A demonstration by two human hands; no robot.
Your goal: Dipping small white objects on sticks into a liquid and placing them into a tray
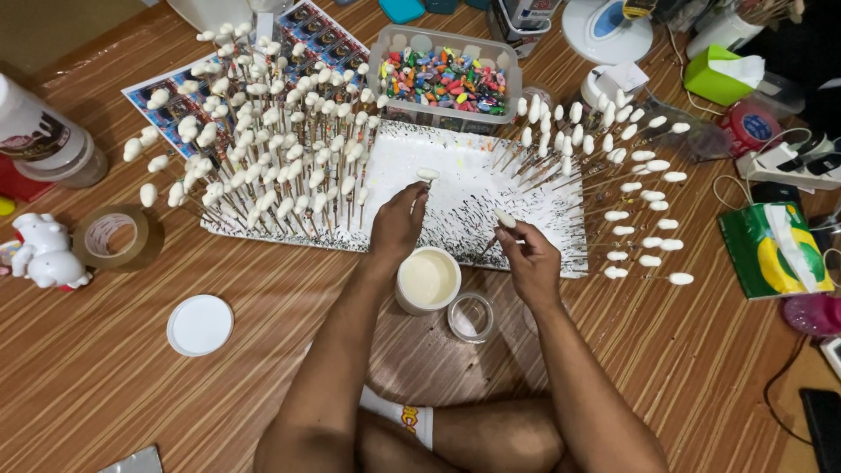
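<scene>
Currently | left hand (396, 223) pinching white-tipped stick (427, 175) | right hand (528, 258) pinching second stick (504, 219) | both just beyond paint cup (427, 278), over foam board (473, 188)

I held two thin sticks, each with a small white blob on top. The left stick (427, 178) stood up over the white board. The right stick (501, 224) leaned left, near the cup of white paint (428, 278).

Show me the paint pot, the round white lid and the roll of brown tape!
Paint pot (427, 278), head view, on the cream paint inside.
Round white lid (200, 325), head view, on its middle.
Roll of brown tape (149, 235), head view, on its outer side.
</scene>
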